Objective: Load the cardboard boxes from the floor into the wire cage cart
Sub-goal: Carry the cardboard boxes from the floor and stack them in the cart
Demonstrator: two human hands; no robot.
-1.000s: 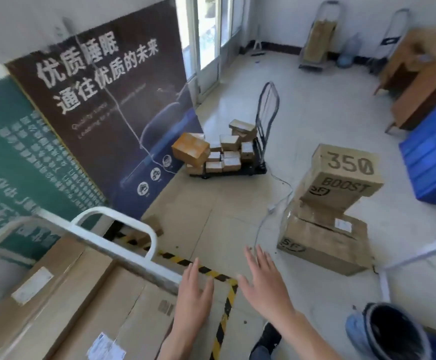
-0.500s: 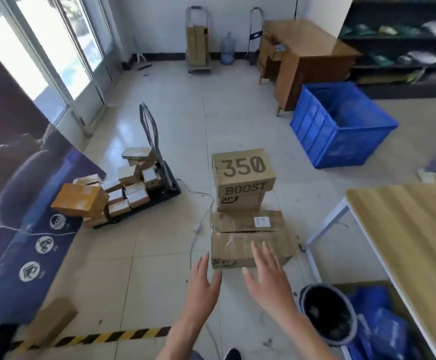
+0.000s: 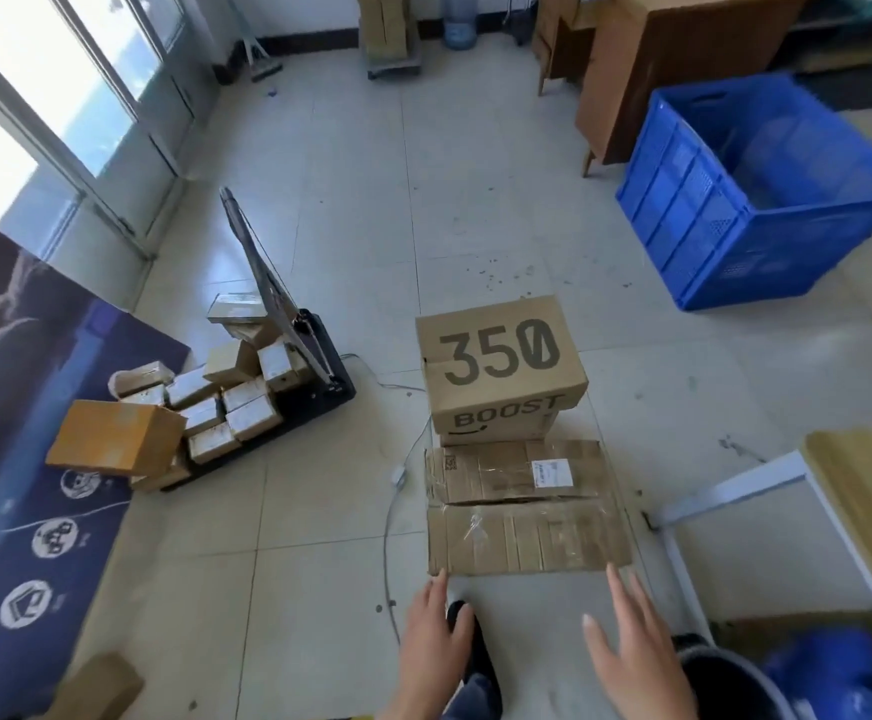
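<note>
A large, flat brown cardboard box, wrapped in clear tape and bearing a white label, lies on the tiled floor directly before the person. On its far half stands a smaller tan cardboard shoe box printed "350" on the lid and "BOOST" on the side. The left hand reaches toward the large box's near left corner and the right hand toward its near right corner. Both have their fingers straight and spread and grasp nothing. The fingertips come up to the box's near edge, but whether they touch it cannot be told. A black shoe shows just below the left hand, on the near side of the box. A thin white cable trails along the floor just left of the box. Farther left of it stands a black platform trolley with its handle tilted, heaped with small taped parcels and an orange-brown carton at the heap's outer end. Beyond that, a dark blue printed banner leans at the wall. Well beyond the box to the right sits a blue plastic crate. Right of the box is a light wooden table on a white frame, and near its right corner a dark round bin.
</note>
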